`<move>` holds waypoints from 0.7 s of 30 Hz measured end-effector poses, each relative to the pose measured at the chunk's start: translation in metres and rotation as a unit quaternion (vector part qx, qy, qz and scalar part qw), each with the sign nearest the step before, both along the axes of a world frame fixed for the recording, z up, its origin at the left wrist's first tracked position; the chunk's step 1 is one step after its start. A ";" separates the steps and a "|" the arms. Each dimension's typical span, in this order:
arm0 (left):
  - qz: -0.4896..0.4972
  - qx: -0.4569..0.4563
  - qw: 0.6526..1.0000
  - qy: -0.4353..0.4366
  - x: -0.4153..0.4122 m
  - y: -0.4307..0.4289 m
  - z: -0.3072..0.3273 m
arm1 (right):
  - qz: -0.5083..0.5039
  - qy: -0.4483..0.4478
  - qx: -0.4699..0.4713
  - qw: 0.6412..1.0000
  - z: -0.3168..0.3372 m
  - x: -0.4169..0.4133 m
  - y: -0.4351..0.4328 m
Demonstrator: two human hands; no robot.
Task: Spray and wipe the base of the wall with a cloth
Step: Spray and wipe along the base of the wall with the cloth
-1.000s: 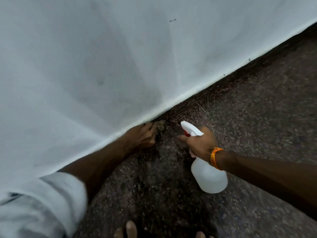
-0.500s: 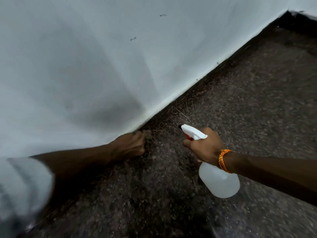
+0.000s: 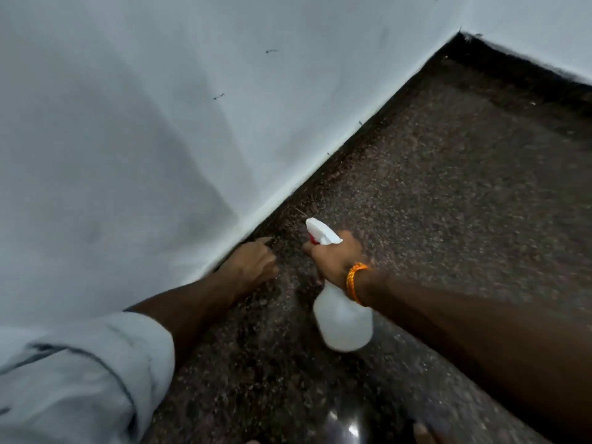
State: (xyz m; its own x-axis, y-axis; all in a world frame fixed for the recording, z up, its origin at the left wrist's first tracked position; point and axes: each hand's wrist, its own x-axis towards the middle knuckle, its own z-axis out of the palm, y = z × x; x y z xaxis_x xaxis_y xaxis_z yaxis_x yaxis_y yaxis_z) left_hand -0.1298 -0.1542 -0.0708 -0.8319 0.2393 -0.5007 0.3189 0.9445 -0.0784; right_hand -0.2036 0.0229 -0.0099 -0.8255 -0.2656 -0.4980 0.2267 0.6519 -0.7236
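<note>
My left hand [image 3: 251, 264] is curled into a fist and presses down where the white wall's base [image 3: 307, 174] meets the dark floor. Only a dark scrap of the cloth [image 3: 271, 241] shows at its fingertips; the rest is hidden under the fingers. A short gap to the right, my right hand [image 3: 334, 259] grips the neck of a white spray bottle [image 3: 344, 322]. Its white nozzle [image 3: 318, 231] points up and left toward the wall's base, and the bottle body hangs tilted just above the floor.
Dark speckled stone floor [image 3: 432, 193] fills the right half. The wall meets a second white wall at a corner [image 3: 461, 35] at upper right. My pale sleeve [image 3: 80, 379] covers the lower left. A toe [image 3: 423, 432] shows at the bottom edge.
The view has swung right, bringing the room corner into sight. My left hand slid along the wall's base with the cloth tucked further under it. My right hand kept the bottle beside it.
</note>
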 end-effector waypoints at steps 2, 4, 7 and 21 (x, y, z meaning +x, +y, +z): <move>-0.118 -0.116 0.983 0.081 -0.004 0.006 0.009 | -0.027 -0.022 -0.026 0.999 -0.006 0.001 -0.004; -0.148 -0.172 0.969 0.092 -0.005 0.011 0.014 | -0.034 -0.054 -0.061 0.996 -0.019 0.003 -0.005; -0.138 -0.186 0.967 0.110 0.003 0.002 0.006 | -0.088 -0.098 -0.113 0.985 -0.041 0.002 -0.003; -0.133 -0.194 0.954 0.188 -0.081 0.012 0.013 | -0.075 -0.093 -0.165 0.979 -0.053 -0.029 0.031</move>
